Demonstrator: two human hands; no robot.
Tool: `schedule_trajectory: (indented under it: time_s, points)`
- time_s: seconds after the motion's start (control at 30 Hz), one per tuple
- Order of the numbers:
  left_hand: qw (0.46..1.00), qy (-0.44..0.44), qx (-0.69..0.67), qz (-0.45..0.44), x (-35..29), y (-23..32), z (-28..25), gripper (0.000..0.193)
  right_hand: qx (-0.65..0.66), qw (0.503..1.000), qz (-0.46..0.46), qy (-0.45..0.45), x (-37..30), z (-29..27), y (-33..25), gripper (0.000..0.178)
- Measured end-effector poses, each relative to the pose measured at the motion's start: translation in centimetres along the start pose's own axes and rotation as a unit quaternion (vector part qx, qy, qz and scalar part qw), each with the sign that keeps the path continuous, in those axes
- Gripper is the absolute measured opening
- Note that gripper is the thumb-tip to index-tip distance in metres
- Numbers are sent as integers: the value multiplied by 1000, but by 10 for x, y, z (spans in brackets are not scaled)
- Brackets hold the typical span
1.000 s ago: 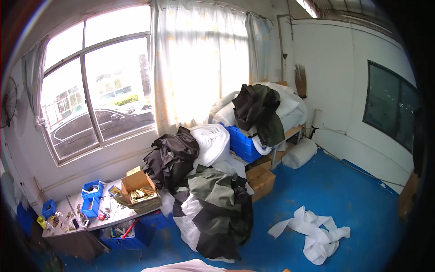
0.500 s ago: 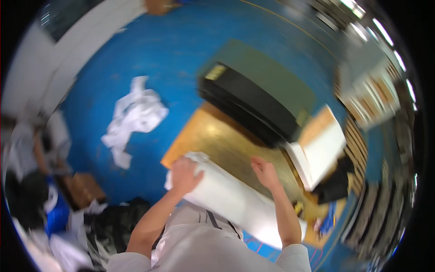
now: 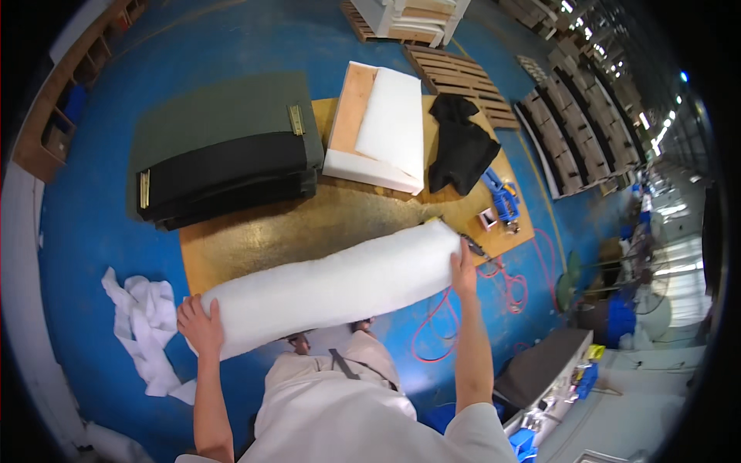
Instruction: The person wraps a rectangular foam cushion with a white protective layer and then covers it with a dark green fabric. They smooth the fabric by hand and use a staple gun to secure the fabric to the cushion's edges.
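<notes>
A: The left hand (image 3: 202,326) and the right hand (image 3: 463,270), what do they do?

B: Both of them hold the white padding (image 3: 332,285), one hand at each end. The left hand lies over the left end, with the thumb apart from the fingers. The right hand is at the right end, its fingers along the edge. What is under the padding, I cannot see.

A: And where is this padding exactly?

B: It is in front of the person, long and a little tilted, the right end being farther away than the left. It covers the near edge of the wooden table (image 3: 262,235). Whether it rests there or is lifted, I cannot tell.

A: Which things are on the table?

B: At the far left there is a green and black stack (image 3: 224,154). To the right of it stands a wooden block (image 3: 390,131), partly covered in white, then a black cloth (image 3: 461,150). Nearer, at the right, lie a blue tool (image 3: 502,197) and, just beside it, a small box (image 3: 487,219).

A: And on the floor?

B: A crumpled white cloth (image 3: 147,324) lies at the left, and a red hose (image 3: 432,359) curls at the right.
</notes>
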State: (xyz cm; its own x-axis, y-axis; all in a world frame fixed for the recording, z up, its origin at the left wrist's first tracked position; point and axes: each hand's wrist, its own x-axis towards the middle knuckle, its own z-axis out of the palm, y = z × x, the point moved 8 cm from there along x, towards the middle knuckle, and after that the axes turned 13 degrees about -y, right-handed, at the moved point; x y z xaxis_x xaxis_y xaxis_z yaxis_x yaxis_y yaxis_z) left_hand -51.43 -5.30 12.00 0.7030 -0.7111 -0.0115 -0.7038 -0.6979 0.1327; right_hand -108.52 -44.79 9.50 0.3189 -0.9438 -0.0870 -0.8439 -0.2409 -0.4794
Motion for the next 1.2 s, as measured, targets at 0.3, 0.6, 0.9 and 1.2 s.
schedule_trajectory:
  time_s: [0.3,0.6,0.9,1.2]
  points:
    - [889,-132,137,416,-70,185,-20,38,46,994,13,-97,18,0,-8,60]
    - [852,-383,60,352,-99,186,-2,14,74,991,-21,-110,12,7,-8,65]
    - [868,-211,75,443,-90,301,31,90,228,952,88,-186,-43,11,39,72]
    - [871,-169,87,452,-154,296,55,105,747,622,210,-109,-122,123,120,57]
